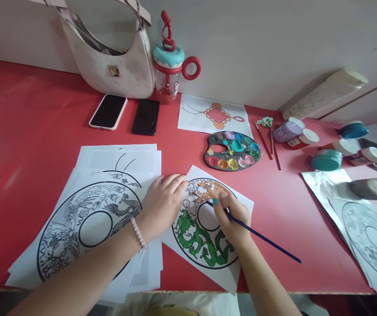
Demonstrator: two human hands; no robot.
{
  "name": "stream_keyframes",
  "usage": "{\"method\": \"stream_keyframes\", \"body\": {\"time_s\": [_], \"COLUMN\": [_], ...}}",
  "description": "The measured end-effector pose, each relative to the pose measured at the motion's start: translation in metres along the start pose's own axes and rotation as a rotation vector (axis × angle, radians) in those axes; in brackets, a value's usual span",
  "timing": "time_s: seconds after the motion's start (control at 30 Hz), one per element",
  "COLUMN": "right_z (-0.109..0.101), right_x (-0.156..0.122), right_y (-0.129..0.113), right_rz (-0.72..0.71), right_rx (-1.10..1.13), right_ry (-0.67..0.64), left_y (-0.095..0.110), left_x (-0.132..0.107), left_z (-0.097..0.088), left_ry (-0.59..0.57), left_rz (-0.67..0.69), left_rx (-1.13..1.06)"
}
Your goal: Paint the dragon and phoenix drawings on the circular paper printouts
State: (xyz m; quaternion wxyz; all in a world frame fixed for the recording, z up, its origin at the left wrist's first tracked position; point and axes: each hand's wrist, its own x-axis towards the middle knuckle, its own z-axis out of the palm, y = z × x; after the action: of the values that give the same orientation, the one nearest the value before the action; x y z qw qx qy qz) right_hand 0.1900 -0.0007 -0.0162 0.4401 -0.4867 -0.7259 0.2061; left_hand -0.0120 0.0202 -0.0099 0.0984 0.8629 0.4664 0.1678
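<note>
My right hand [231,216] grips a thin blue paintbrush [267,239] with its tip on the orange bird at the top of a round dragon-and-phoenix drawing [204,224]. The lower dragon on that sheet is painted green. My left hand [162,202] lies flat with fingers stretched out on the sheet's left edge, pressing it down; a pink bead bracelet is on that wrist. A dark paint palette [232,150] with several coloured wells sits just beyond the sheet.
A stack of uncoloured drawings [90,215] lies at left. Two phones [108,111], a cream handbag [122,61] and a red-and-teal bottle [168,66] stand at the back. Paint jars [326,159], spare brushes and more sheets are at right on the red table [290,206].
</note>
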Motion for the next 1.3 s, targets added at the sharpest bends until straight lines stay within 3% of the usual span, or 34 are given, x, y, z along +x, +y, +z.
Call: {"method": "stream_keyframes", "body": {"time_s": [1.3], "right_z": [0.0001], "right_x": [-0.0008], "right_y": [-0.0027], "right_rz": [0.014], "right_rx": [0.06], "right_ry": [-0.018], "left_y": [0.0003], "left_x": [-0.001], "left_z": [0.0005], "left_ry": [0.011], "left_rz": [-0.003], "left_rx": [0.007]}}
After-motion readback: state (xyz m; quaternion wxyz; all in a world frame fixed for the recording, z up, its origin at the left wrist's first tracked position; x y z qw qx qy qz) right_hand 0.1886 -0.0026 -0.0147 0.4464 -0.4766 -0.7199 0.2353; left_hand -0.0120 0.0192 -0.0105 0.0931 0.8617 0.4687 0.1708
